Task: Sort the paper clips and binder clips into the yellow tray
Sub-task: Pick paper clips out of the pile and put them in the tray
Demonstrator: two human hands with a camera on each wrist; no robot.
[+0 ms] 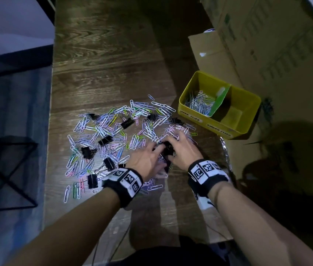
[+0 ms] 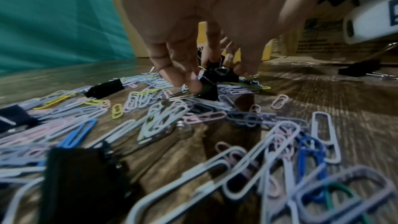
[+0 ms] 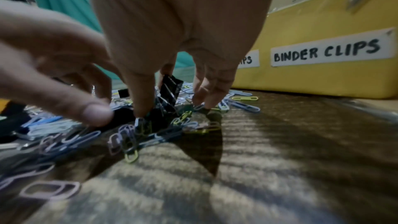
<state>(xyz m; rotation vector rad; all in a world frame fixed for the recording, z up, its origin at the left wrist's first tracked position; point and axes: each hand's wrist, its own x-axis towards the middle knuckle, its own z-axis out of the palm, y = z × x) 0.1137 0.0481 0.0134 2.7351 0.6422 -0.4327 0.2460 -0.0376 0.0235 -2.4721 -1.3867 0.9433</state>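
Observation:
Coloured paper clips [image 1: 113, 129] and black binder clips [image 1: 128, 122] lie mixed in a wide heap on the wooden table [image 1: 104, 64]. Both hands meet at the heap's right side over a small bunch of binder clips [image 1: 166, 150]. My left hand [image 1: 151, 156] pinches one black binder clip [image 2: 208, 91] between fingers [image 2: 187, 77] and thumb. My right hand [image 3: 172, 106] curls its thumb and fingers round an upright binder clip [image 3: 170, 88]. The yellow tray [image 1: 217, 127] stands to the right; its left compartment holds silver paper clips [image 1: 199, 104].
The tray's front wall carries a label reading BINDER CLIPS [image 3: 325, 52]. Cardboard boxes [image 1: 215, 52] stand behind and beside the tray. A black wire frame [image 1: 8, 169] sits off the table's left edge. More binder clips [image 1: 92, 181] lie near my left wrist.

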